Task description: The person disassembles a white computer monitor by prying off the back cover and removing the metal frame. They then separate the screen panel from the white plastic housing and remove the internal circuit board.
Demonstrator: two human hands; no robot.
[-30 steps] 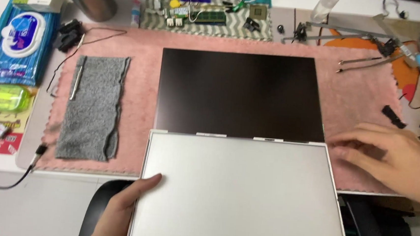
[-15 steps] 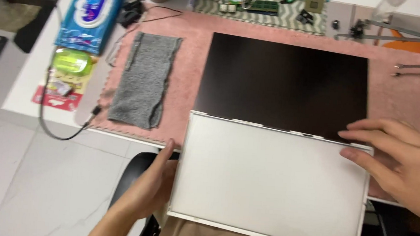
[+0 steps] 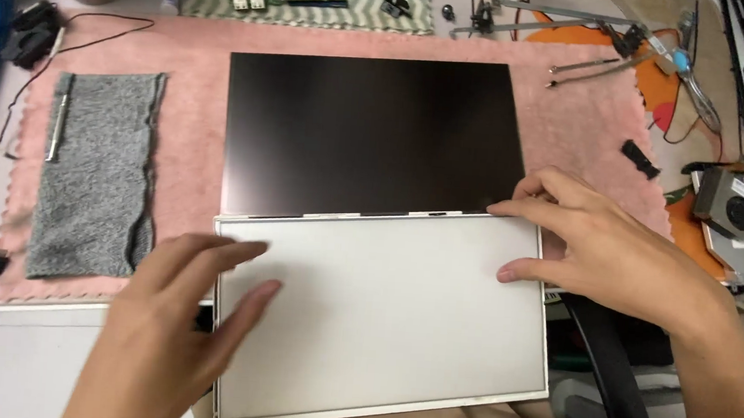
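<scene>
A: Where is the white panel (image 3: 382, 314), and how does it lie?

B: At six o'clock, flat, half off the near edge of the pink mat (image 3: 199, 57). Its long axis runs left to right, tipped a little so the right end sits farther away. Its far edge meets the near edge of the dark panel (image 3: 368, 135) at twelve o'clock from it.

A: And the hands?

B: The left hand (image 3: 177, 309) lies flat on the panel's left edge, at nine o'clock, fingers apart and stretched out, gripping nothing. The right hand (image 3: 596, 246) rests at the far right corner, around two o'clock, fingers loosely spread with their tips on the corner, not clamped.

A: Count things for me.

B: Two panels, one white and one dark. One grey cloth (image 3: 95, 172) at nine o'clock on the mat, one small fan (image 3: 739, 208) at three o'clock, two hands.

A: What has changed from half a second ago?

B: The view has swung right. The left hand has come from under the near left edge up onto the panel's face; the right hand has stayed at the right end.
</scene>
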